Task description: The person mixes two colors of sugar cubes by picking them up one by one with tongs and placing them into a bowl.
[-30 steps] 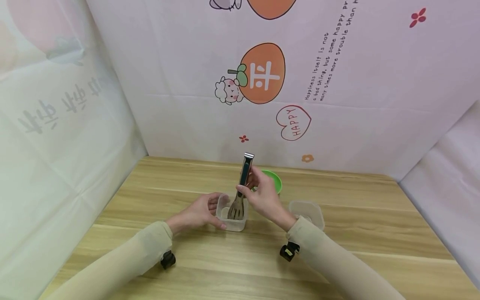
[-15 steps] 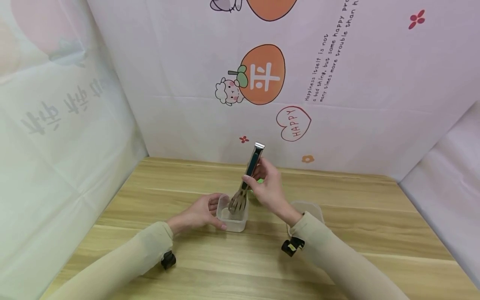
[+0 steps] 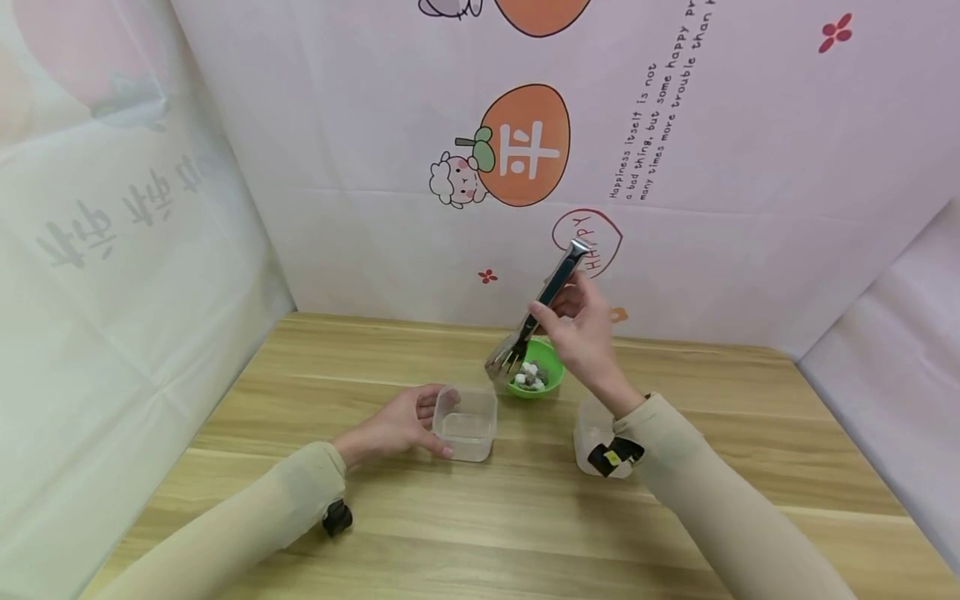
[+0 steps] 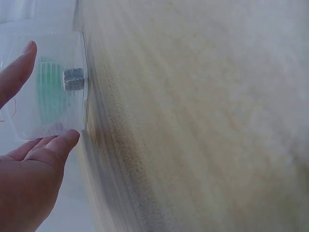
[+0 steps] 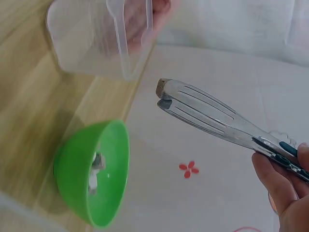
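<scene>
My left hand (image 3: 393, 427) holds a clear plastic container (image 3: 467, 446), thumb on the near side and fingers behind. In the left wrist view, a small grey block (image 4: 74, 79) shows through its wall; whether it lies inside or beyond, I cannot tell. My right hand (image 3: 583, 337) grips metal tongs (image 3: 551, 292) with dark green handle inlays, tilted with the tips down and left. In the right wrist view, a small brownish block-like piece (image 5: 162, 88) shows at the tongs' tips. They hang by the near-left rim of a green bowl (image 3: 553, 372) holding several white and grey pieces (image 3: 529, 377).
A second clear container (image 3: 588, 429) stands on the wooden table (image 3: 525, 533) under my right wrist, partly hidden by it. A white printed cloth (image 3: 360, 150) rises behind the table's back edge, with white cloth at both sides.
The tongs have risen out of the container and moved right and back, near the green bowl, tilting more. My left hand and its container have stayed put.
</scene>
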Available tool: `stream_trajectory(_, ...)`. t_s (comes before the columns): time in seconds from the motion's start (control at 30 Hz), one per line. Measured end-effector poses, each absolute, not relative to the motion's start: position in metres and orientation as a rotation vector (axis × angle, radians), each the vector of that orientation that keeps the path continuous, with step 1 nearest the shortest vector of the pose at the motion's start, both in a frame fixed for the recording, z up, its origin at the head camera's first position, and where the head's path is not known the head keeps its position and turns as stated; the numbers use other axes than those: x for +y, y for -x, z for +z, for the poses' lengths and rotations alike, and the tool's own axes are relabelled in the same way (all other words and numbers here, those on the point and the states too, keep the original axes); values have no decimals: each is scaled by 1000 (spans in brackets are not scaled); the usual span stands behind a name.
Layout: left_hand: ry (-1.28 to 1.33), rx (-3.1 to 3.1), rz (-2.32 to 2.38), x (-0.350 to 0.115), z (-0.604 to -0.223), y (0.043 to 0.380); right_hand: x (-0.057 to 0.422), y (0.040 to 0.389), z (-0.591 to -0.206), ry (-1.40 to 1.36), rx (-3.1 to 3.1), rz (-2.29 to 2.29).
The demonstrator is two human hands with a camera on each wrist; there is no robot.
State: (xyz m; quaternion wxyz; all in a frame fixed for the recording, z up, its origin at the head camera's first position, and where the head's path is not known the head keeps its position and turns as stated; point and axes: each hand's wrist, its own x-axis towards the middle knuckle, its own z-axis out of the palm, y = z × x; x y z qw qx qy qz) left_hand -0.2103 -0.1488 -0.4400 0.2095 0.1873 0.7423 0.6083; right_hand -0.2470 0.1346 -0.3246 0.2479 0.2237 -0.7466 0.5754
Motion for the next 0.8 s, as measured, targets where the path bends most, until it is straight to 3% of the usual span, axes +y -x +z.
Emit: stream_trajectory(0.8, -530, 2070, 1693, -150, -443, 212, 169, 284, -344, -374, -2173, 1333)
